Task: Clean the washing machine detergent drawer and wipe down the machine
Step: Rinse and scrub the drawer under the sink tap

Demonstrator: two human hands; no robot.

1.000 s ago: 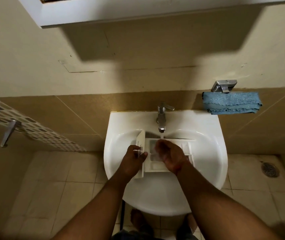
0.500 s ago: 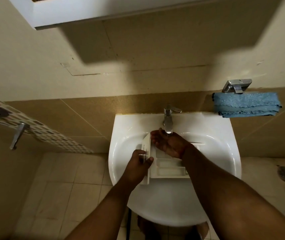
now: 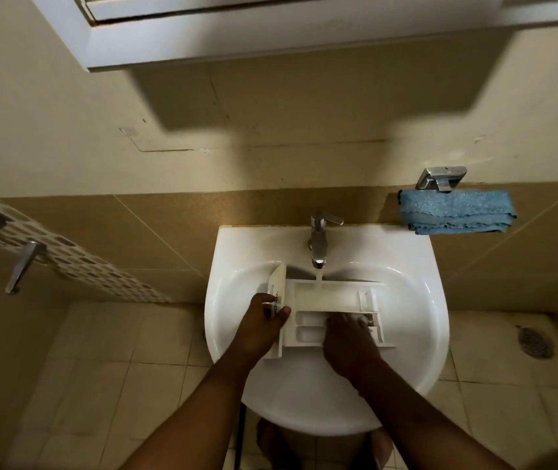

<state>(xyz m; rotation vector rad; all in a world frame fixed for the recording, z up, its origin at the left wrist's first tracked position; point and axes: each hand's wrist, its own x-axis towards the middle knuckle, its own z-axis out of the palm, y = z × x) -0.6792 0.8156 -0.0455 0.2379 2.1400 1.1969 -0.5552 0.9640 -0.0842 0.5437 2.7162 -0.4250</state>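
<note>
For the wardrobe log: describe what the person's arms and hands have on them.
Nothing visible: both forearms are bare, no sleeves reaching into view. The left hand and right hand show no gloves, and no watch, bracelet or ring can be made out in the dim light.

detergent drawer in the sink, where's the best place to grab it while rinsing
Grip the detergent drawer by its flat front panel, coming from the left, as the left hand does now. That panel stands up past the tray walls at the left end, clear of the stream from the faucet, and it probably gives a firm pinch. This leaves the right hand free to work in the compartments.
</note>
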